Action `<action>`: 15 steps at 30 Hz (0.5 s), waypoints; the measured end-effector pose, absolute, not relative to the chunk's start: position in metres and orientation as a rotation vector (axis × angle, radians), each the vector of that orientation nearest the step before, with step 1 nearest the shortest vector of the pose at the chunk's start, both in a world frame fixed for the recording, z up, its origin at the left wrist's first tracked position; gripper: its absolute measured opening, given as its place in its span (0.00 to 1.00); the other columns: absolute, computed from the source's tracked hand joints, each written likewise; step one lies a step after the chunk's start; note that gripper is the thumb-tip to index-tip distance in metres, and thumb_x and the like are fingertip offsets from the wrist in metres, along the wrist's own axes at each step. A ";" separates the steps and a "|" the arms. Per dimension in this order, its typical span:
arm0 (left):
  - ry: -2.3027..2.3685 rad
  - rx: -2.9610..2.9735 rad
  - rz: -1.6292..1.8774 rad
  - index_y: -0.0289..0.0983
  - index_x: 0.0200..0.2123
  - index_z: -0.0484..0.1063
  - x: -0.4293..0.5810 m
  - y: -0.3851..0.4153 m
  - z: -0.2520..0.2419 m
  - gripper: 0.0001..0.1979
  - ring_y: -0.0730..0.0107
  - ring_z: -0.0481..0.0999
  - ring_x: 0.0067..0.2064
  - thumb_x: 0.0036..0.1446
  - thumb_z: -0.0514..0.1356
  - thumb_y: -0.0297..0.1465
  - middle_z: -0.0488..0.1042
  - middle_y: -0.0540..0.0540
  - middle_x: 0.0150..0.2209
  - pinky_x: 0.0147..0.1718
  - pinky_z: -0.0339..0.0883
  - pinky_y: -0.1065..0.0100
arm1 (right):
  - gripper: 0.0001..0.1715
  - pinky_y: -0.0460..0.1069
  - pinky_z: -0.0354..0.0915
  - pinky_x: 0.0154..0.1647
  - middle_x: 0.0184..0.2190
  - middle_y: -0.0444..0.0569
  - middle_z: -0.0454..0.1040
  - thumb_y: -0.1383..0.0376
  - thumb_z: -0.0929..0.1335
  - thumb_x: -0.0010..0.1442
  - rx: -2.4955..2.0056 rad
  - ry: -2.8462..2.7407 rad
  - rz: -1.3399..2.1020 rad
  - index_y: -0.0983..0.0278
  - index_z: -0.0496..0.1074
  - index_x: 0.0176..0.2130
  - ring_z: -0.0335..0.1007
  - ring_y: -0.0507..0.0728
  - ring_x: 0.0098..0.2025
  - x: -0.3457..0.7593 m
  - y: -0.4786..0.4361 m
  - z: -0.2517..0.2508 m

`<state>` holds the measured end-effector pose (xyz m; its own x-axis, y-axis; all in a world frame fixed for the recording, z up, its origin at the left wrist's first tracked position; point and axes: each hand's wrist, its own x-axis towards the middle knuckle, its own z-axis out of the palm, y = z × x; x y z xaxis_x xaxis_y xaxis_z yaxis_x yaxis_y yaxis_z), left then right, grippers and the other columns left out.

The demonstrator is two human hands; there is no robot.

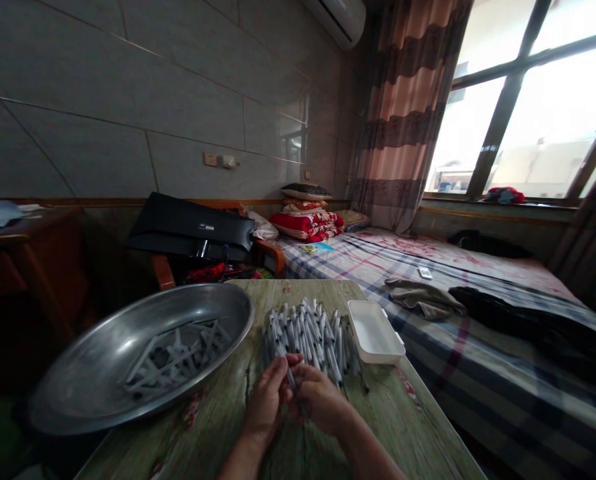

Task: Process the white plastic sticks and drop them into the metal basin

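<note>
My left hand (pixel 267 395) and my right hand (pixel 322 397) meet over the near side of the table, both closed on a slim pen (pixel 291 379) with a clear barrel. The fingers cover much of it. Just beyond them lies a heap of similar pens (pixel 308 327) with clear barrels and dark ends, pointing mostly away from me. To the left, a large oval metal basin (pixel 73 393) holds several pale, translucent stick-like pieces and some small dark bits. A white rectangular plastic box (pixel 375 332) lies right of the heap; no contents show in it.
The wood-patterned table (pixel 218 440) carries all of this. Along its right side stands a bed (pixel 358 267) with plaid covers, clothes and folded quilts (pixel 311 223). Behind the basin, a black flat panel (pixel 193 230) leans on a wooden chair (pixel 273 257). A desk (pixel 33 233) stands far left.
</note>
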<state>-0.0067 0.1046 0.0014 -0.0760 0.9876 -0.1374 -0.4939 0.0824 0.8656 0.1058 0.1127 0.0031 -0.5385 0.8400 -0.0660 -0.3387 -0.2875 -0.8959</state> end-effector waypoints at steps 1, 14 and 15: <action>0.931 0.723 1.386 0.36 0.34 0.76 -0.006 0.104 0.001 0.20 0.64 0.78 0.31 0.45 0.66 0.46 0.80 0.42 0.39 0.32 0.71 0.64 | 0.11 0.42 0.48 0.12 0.19 0.40 0.67 0.63 0.68 0.43 -0.762 -1.120 1.921 0.65 0.65 0.29 0.57 0.46 0.13 0.106 0.113 0.002; 0.948 0.895 1.358 0.39 0.31 0.77 -0.002 0.101 0.000 0.18 0.54 0.77 0.44 0.51 0.61 0.49 0.80 0.43 0.37 0.47 0.68 0.58 | 0.23 0.41 0.38 0.14 0.16 0.34 0.58 0.51 0.72 0.46 -0.795 -0.997 1.974 0.62 0.61 0.31 0.48 0.44 0.13 0.103 0.116 -0.013; 0.958 0.914 1.369 0.39 0.31 0.77 -0.002 0.102 -0.001 0.19 0.54 0.77 0.43 0.52 0.61 0.49 0.80 0.43 0.36 0.47 0.68 0.59 | 0.24 0.41 0.37 0.14 0.16 0.34 0.57 0.50 0.72 0.46 -0.769 -1.000 1.976 0.62 0.60 0.31 0.46 0.43 0.13 0.103 0.115 -0.012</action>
